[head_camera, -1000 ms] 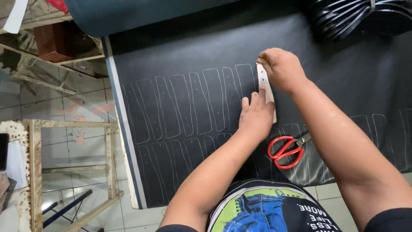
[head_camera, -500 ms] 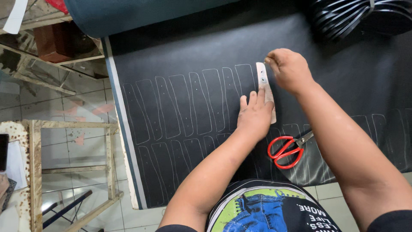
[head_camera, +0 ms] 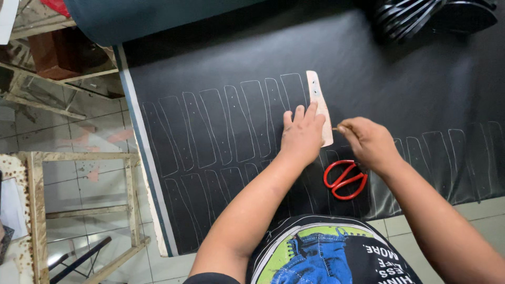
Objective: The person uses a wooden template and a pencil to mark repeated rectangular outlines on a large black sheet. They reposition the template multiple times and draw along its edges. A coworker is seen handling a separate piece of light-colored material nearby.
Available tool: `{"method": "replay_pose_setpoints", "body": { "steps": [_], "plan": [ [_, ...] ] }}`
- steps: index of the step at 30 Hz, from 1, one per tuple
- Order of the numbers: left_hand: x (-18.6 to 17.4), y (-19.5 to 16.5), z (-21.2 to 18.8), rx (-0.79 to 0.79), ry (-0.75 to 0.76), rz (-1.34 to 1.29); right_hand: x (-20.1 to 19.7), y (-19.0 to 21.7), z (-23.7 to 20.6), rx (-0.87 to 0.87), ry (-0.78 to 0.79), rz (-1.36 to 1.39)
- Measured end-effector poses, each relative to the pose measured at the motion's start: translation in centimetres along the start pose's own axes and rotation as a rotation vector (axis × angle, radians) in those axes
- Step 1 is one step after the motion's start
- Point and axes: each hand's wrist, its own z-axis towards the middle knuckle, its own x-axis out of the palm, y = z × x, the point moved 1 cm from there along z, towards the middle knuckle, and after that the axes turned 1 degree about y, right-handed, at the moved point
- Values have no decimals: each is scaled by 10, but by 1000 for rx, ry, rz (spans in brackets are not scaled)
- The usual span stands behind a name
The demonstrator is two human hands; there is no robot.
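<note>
Black sheet material [head_camera: 400, 94] covers the work surface, marked with rows of pale traced outlines [head_camera: 221, 126], each long and tapering. A cream-coloured template [head_camera: 319, 105], narrow and slightly flared toward the bottom, lies on the sheet just past the last outline of the upper row, at about 1 o'clock from the centre of the view. The left hand [head_camera: 301, 138] presses flat on the lower part of this template, fingers spread a little and pointing toward 12 o'clock, palm down on the sheet. The right hand [head_camera: 368, 143] sits just beside it at 3 o'clock, fingers pressed together in a pinch around a thin marking tool [head_camera: 335, 129] whose tip meets the lower right edge of the template.

Red-handled scissors [head_camera: 344, 179] lie on the sheet below the right hand, at about 5 o'clock from the template, handles toward the person. At 12 o'clock a dark teal roll [head_camera: 158, 16] rests along the far edge of the sheet, and at 1 o'clock a pile of black curved pieces [head_camera: 421, 18] sits in the corner. A worn wooden frame [head_camera: 84, 200] stands on the tiled floor [head_camera: 68, 131] at 8 o'clock.
</note>
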Motion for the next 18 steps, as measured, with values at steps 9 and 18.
{"method": "replay_pose_setpoints", "body": {
  "steps": [9,18],
  "plan": [
    [-9,0,6,-25,38,66,-3,0,-32,43,34,46],
    [-13,6,9,-43,-1,38,-1,2,-37,-14,9,46]
  ]
}}
